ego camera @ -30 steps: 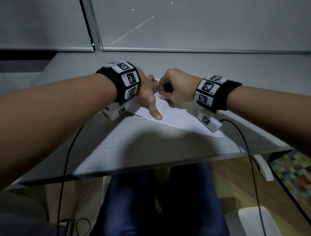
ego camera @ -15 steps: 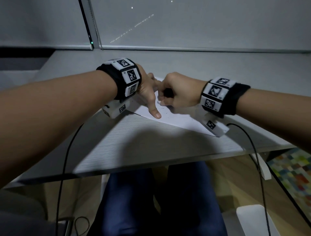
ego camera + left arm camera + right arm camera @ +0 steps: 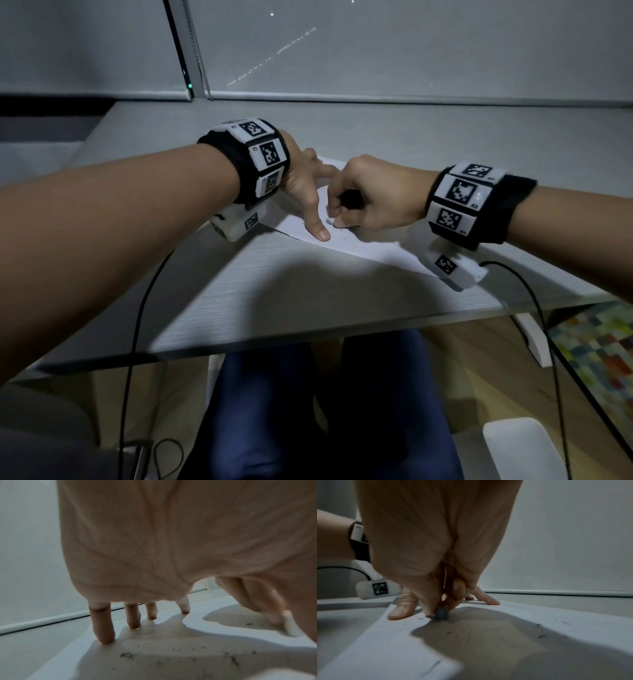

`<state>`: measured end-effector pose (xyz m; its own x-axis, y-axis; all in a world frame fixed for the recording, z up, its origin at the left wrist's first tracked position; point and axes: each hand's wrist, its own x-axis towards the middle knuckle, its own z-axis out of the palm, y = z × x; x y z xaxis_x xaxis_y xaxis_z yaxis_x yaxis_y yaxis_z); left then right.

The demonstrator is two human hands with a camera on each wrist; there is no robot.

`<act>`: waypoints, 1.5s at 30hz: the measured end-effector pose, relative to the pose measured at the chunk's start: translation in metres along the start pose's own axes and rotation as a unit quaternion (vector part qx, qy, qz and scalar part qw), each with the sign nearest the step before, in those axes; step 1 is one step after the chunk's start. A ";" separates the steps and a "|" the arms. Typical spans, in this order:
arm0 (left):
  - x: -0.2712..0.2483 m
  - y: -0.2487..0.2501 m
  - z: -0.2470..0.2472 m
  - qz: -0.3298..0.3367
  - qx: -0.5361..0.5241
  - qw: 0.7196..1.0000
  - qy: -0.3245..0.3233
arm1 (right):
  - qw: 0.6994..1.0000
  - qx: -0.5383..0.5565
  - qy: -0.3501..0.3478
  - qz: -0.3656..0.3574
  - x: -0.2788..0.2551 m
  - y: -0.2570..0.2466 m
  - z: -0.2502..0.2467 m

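Note:
A white sheet of paper [image 3: 363, 248] lies on the grey desk [image 3: 274, 291]. My left hand [image 3: 306, 192] presses it flat with spread, straight fingers [image 3: 103, 628], the thumb [image 3: 402, 610] near the sheet's front edge. My right hand [image 3: 371, 200] is curled in a fist just right of it. Its fingertips pinch a small dark eraser [image 3: 442, 613] whose tip touches the paper. Dark crumbs [image 3: 126, 655] and faint pencil marks are scattered over the sheet.
Black cables [image 3: 137, 329] hang from both wrist units over the desk's front edge [image 3: 342, 332]. A closed blind [image 3: 376, 51] stands behind the desk. Below are my legs in blue trousers [image 3: 308, 411], a white object [image 3: 520, 448] and a colourful rug [image 3: 596, 353].
My right hand with the eraser has shifted a little to the right and towards me across the paper. The left hand has stayed pressed on the sheet.

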<state>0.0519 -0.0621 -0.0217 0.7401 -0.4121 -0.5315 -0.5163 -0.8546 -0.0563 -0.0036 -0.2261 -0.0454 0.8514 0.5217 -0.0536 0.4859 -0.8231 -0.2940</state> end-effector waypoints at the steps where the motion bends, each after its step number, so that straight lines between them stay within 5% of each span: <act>1: 0.000 0.001 0.000 0.002 -0.001 1.000 0.002 | 1.000 -0.005 0.001 0.002 0.001 0.001 -0.001; 8: 0.000 0.001 -0.002 -0.001 0.024 1.000 -0.009 | 0.995 -0.037 0.059 0.064 0.020 0.012 -0.005; 14: 0.002 0.003 -0.003 -0.012 0.025 1.000 -0.004 | 0.999 -0.019 0.001 0.033 0.001 0.009 -0.007; 21: 0.001 0.003 -0.004 -0.017 0.028 0.999 -0.013 | 0.993 -0.047 0.067 0.085 0.027 0.020 -0.010; 27: 0.000 0.005 -0.005 -0.004 0.052 0.999 -0.015 | 0.998 -0.027 0.015 0.050 0.004 0.014 -0.007; 34: -0.001 0.003 -0.006 -0.012 0.037 0.999 -0.011 | 0.989 -0.045 0.077 0.114 0.028 0.026 -0.011; 40: -0.002 0.006 -0.007 -0.010 0.050 0.999 -0.012 | 0.997 -0.033 0.013 0.073 0.010 0.016 -0.012; 45: 0.000 0.008 -0.007 -0.015 0.053 0.998 0.001 | 0.992 -0.059 0.041 0.106 0.024 0.019 -0.018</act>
<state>0.0509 -0.0708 -0.0163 0.7569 -0.3866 -0.5269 -0.5356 -0.8289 -0.1613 0.0296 -0.2330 -0.0352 0.9480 0.3174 -0.0226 0.3091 -0.9355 -0.1710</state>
